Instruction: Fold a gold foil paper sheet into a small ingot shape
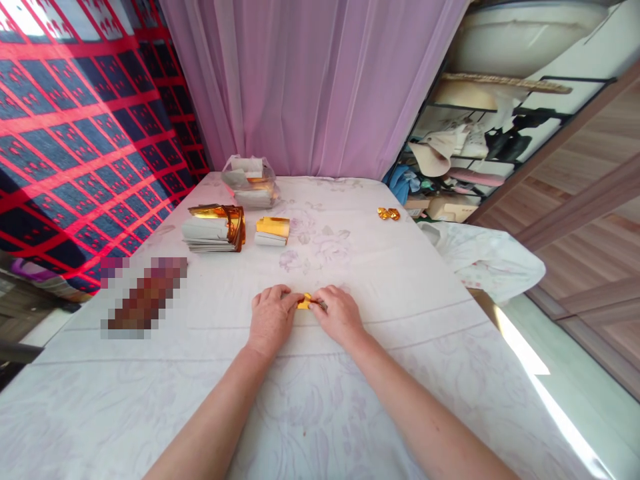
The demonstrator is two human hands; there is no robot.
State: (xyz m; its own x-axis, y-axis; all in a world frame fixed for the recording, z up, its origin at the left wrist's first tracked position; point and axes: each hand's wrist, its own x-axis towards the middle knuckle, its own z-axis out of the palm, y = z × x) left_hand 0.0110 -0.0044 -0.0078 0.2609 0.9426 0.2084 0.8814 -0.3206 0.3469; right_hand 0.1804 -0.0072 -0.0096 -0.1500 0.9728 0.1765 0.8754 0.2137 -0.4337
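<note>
Both hands meet at the middle of the cloth-covered table (350, 267) over a small piece of gold foil paper (304, 303). My left hand (274, 312) pinches its left end, and my right hand (340, 312) grips the right end with thumb and fingers. The foil's middle shows between my fingertips; its ends are hidden under them. Beyond my left hand lies a small stack of gold and white foil paper (273, 231), with a thicker curled stack (214, 229) to its left. Two folded gold pieces (389, 213) rest at the far right.
A clear plastic bag (249, 181) with more paper stands at the far edge, before a purple curtain (320, 87). A blurred-out patch (145, 293) covers something at the left. Along the right are a shelf with shoes (507, 143) and a white bag (495, 260).
</note>
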